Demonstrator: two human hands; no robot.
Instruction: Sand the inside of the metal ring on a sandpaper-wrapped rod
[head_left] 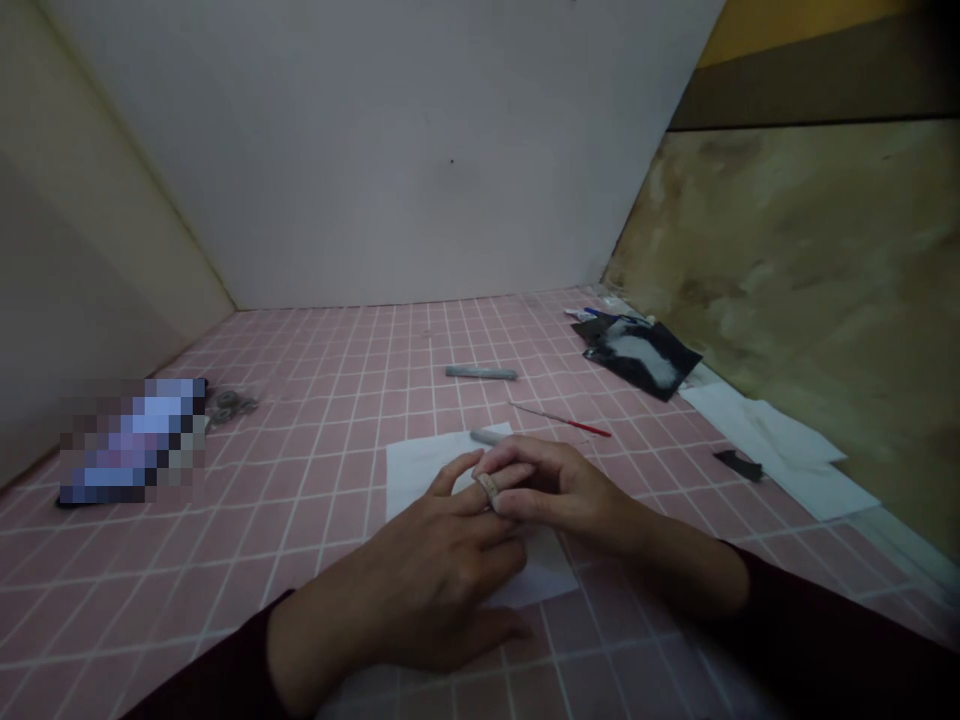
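Note:
A pale ring-shaped band (487, 488) sits around a finger of my left hand (442, 570), whose fingers are spread above a white sheet of paper (405, 470). My right hand (555, 490) pinches this band between thumb and fingertips. Just beyond my fingers, the end of a grey stick (486, 437) shows on the paper; the rest is hidden. Farther off lie a grey bar (481, 373) and a thin tool with a red handle (589, 428).
A phone-like device (135, 445), blurred out, lies at the left beside small grey items (231, 404). Black sheets (645, 355), white papers (780, 450) and a dark scrap (739, 465) rest at the right. Walls bound the pink tiled surface (337, 400).

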